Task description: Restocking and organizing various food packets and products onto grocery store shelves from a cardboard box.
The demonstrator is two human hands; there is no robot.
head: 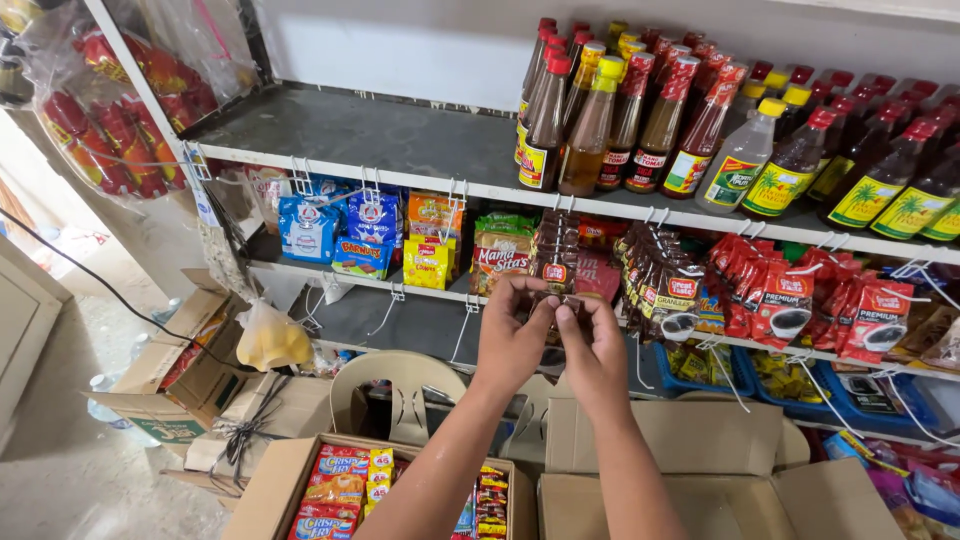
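While glossy sachets (556,262) hang, both hands — left hand (512,335), right hand (597,350) — pinch one.

Bare shelf top (380,135) left of the sauce bottles (640,120) offers open room. Below, hanging sachet strips (660,280) crowd the shelf edge; open cardboard boxes (700,480) and a plastic chair (400,390) block the floor.

Dark brown sachets (556,258) with red labels; yellow plastic bag (270,340); white shelf rail (420,180).

Bright even daylight, soft shadows; wide-angle bending at edges, sharp focus
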